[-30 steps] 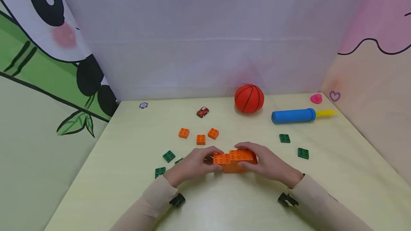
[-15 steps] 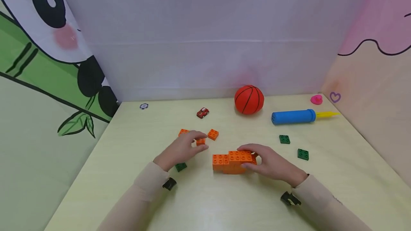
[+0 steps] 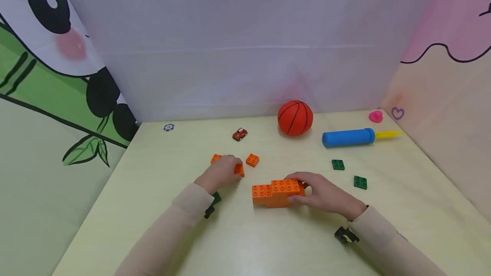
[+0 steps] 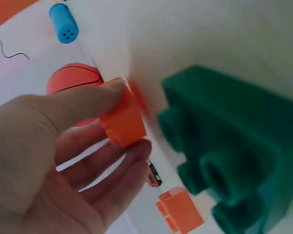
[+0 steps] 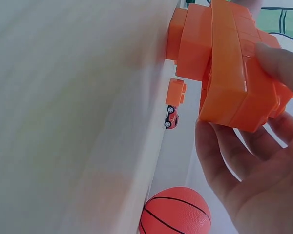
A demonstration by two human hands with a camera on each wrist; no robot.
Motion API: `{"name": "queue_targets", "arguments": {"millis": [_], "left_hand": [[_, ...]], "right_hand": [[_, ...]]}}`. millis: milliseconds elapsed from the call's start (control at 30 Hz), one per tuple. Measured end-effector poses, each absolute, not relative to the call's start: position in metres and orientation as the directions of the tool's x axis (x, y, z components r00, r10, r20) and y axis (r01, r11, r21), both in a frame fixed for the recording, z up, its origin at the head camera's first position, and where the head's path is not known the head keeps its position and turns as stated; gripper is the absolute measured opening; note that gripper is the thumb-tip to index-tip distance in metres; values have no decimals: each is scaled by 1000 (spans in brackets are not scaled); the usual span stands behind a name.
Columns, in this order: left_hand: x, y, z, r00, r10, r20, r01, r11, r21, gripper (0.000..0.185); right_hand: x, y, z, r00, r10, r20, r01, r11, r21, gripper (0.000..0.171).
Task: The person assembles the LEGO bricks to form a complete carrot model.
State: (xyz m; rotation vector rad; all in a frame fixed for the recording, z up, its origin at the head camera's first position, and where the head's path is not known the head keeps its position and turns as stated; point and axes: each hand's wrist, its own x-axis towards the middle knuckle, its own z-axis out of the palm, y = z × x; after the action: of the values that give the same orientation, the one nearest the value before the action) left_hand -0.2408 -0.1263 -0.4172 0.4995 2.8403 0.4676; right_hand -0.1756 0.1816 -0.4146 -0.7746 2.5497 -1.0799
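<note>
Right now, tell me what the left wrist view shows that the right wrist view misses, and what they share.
Only the left wrist view shows the left hand pinching a small orange brick, a green brick close up and the blue pump. Only the right wrist view shows the right hand gripping the orange block stack. Both show the basketball, the red toy car and a loose orange brick.

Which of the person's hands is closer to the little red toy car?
Left. The left hand pinches a small orange brick just in front of the red toy car; the right hand holds the orange block stack, farther from it.
</note>
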Motion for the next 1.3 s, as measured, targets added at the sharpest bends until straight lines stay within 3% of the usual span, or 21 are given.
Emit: {"name": "queue_targets", "arguments": {"millis": [133,267,433,833,1100,1300], "left_hand": [[-219,-126,-405,-909,411,-75,328,812,482,43],[-192,-123,-395,-880,469,75,396,636,662,44],[-174,-114,-391,-823,542,169,492,532,689,45],[-167,-101,-402,-803,577,149,495,507,706,45],[-169,-101,-412,-860,511,11,297,481,825,46],[-170,-99,-412,-866,500,-4,284,499,819,49]], "right_hand": [[-176,182,-415,-825,-563,-46,-362,589,-723,54],[-177,181,-415,-824,-564,-48,-360,588,-724,54],[-178,181,-414,-824,-566,-37,-366,580,-728,54],[-178,181,-415,-809,-588,0,-404,556,-726,49],[-179,181,-416,-817,-576,-29,-362,552,-751,52],[-181,182,-417,-820,-571,-36,-352,553,-755,55]]}}
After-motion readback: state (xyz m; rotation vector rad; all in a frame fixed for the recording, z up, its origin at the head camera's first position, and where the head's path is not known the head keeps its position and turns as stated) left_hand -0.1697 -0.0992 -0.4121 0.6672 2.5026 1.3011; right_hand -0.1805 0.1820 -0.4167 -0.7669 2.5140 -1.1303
